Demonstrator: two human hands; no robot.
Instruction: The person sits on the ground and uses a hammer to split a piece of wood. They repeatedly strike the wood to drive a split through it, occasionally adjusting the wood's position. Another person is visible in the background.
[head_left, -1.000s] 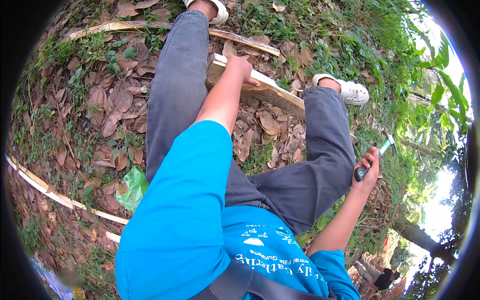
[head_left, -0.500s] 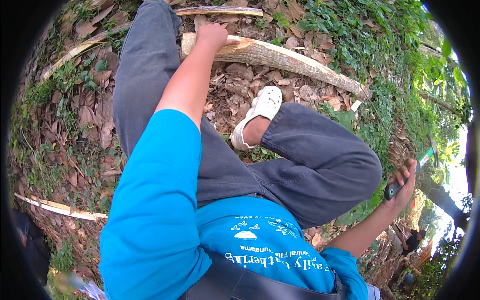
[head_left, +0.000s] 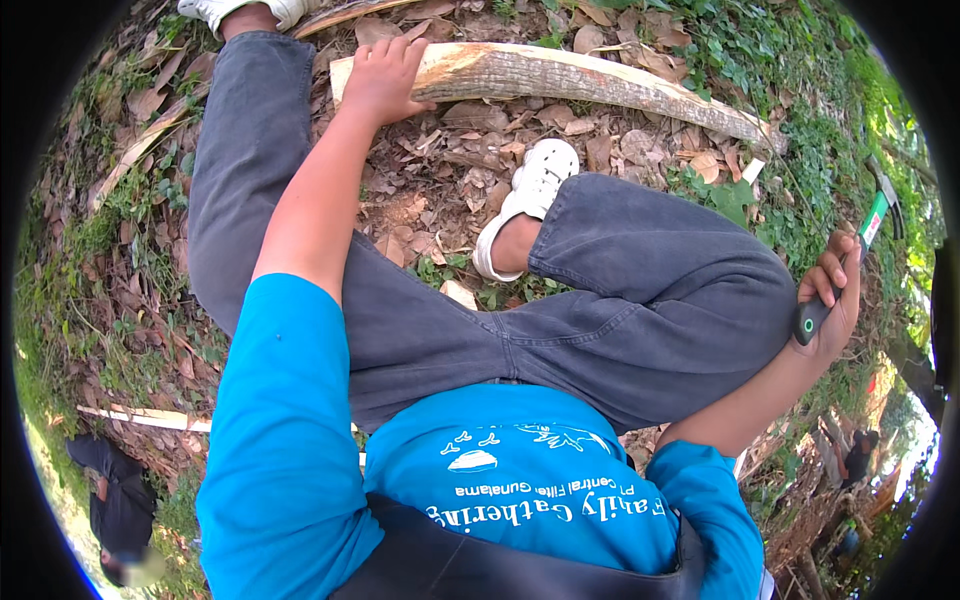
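Steadying the bark-covered wood (head_left: 570,82) on the leafy ground (head_left: 400,212) calls for firm pressure: the left hand (head_left: 385,80) clasps its left end, while the right hand (head_left: 832,290) grips a hammer (head_left: 874,222).

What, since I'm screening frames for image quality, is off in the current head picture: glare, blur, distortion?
Head view, right: background washed out to white; head view, lower left: blurred patch by a person in dark clothing; head view, rim: black corners, fisheye bending, maybe exaggerating the curve of the bark-covered slab; head view, elsewhere: green-and-black hammer and left hand fairly sharp.
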